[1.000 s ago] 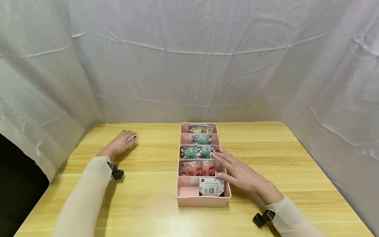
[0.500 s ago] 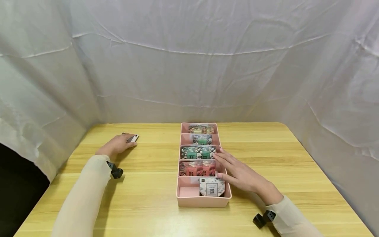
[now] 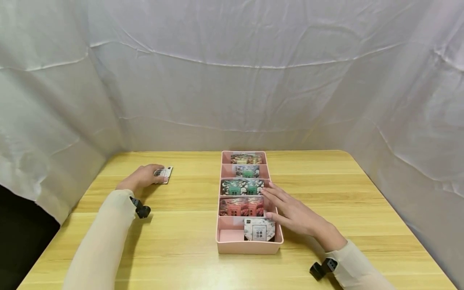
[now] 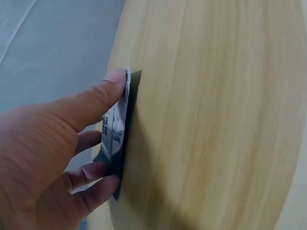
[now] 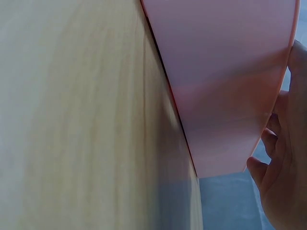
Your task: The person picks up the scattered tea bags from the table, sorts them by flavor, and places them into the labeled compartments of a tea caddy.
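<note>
At the back left of the table, my left hand (image 3: 140, 177) pinches a small white-and-grey tea sachet (image 3: 166, 174). In the left wrist view the sachet (image 4: 115, 127) stands on edge, with the thumb on its near corner and the fingertips at its lower side. My right hand (image 3: 297, 211) lies along the right side of a long pink divided box (image 3: 250, 247), its fingers reaching over the rim. The right wrist view shows the box's outer wall (image 5: 225, 91) and the fingers at its edge. A white tea sachet (image 3: 259, 229) leans in the box's front compartment.
Behind it, the other compartments hold red sachets (image 3: 237, 206), green sachets (image 3: 235, 187), a blue-green sachet (image 3: 247, 171) and brownish sachets (image 3: 246, 158). The wooden table (image 3: 181, 241) is bounded by a pale curtain (image 3: 232, 100) at the back and sides.
The left hand's sachet has turned and shifted slightly right, so more of its printed face shows beyond the fingers. The right hand and box have stayed in place.
</note>
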The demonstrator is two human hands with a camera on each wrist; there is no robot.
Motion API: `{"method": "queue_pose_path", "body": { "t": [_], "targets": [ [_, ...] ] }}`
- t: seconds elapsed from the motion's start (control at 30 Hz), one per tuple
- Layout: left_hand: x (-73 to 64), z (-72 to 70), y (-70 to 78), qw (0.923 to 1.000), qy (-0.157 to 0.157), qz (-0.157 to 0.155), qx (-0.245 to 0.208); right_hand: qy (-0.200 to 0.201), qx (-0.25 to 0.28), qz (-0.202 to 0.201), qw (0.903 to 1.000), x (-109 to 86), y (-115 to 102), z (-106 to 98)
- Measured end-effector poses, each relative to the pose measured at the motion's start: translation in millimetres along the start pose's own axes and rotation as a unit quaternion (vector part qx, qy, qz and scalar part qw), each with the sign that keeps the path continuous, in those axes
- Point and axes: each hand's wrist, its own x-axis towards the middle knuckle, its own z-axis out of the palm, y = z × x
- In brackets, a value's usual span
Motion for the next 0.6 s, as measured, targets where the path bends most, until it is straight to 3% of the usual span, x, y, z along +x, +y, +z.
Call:
{"method": "queue_pose_path", "body": {
  "t": [0.4,0.6],
  "targets": [
    [1.9,6.1,1.2,0.9994,0.017,-0.029,-0.01,0.001,0.008,0.008,0.9999,-0.9,-1.2,0.8],
    [2.7,7.1,1.2,0.9988,0.041,-0.022,-0.012,0.001,0.0,0.003,1.0,-1.3,0.0,0.4]
  ]
}}
